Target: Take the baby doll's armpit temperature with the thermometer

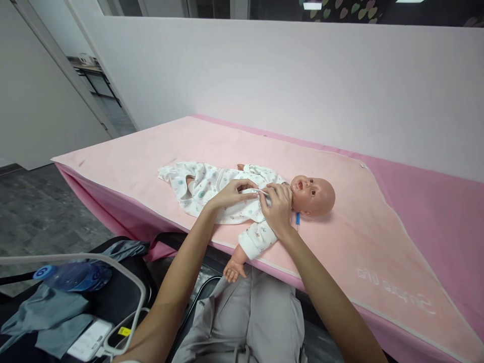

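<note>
A baby doll (314,195) lies on its back on the pink-covered table, head to the right. It wears a white patterned romper (215,184), whose leg part spreads out to the left. At the doll's chest my left hand (236,192) pinches the romper's front edge between thumb and fingers. My right hand (278,204) is closed on the same edge nearer the neck, close to my left fingertips. Any fastener between the fingers is too small to make out. One doll hand (235,264) hangs over the table's near edge.
The pink table cover (363,242) reaches the white wall (302,80) behind. Beside the doll's neck lies a small blue tab (298,219). On a black chair at lower left are a water bottle (73,276), grey cloth (56,312) and a white device (91,339) with a cable.
</note>
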Action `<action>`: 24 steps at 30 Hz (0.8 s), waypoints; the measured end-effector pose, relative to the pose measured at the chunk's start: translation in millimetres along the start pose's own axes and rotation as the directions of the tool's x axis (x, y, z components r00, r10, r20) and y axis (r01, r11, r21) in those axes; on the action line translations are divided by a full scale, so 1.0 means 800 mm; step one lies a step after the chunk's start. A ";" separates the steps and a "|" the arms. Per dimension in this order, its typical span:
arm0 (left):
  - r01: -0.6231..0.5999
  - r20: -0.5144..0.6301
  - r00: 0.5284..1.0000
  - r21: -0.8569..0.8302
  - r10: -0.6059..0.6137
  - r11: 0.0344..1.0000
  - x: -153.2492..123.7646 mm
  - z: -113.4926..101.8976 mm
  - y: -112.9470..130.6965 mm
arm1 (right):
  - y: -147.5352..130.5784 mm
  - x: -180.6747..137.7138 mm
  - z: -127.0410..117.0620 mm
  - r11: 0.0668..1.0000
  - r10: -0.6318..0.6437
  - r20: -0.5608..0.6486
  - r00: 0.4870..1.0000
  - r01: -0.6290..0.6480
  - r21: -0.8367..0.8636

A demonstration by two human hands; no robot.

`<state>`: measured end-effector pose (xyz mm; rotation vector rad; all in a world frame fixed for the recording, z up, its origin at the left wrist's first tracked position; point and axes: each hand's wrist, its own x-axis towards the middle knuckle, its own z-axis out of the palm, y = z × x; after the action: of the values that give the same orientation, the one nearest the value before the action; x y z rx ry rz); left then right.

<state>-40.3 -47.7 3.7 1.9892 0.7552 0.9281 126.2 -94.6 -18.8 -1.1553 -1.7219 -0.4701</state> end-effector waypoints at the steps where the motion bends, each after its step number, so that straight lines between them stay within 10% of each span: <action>1: 0.003 -0.001 1.000 0.001 -0.003 1.000 0.000 0.000 0.000 | 0.000 0.000 0.000 1.000 0.003 0.001 1.000 -0.003 -0.001; 24: 0.067 -0.127 0.990 0.073 -0.057 0.995 0.000 0.004 0.002 | -0.003 0.001 -0.005 0.998 -0.024 -0.041 0.999 0.026 0.061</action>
<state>-37.1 -50.1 3.8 1.9762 0.9311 1.0072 125.9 -98.3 -16.3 -1.0747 -1.7060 -0.4496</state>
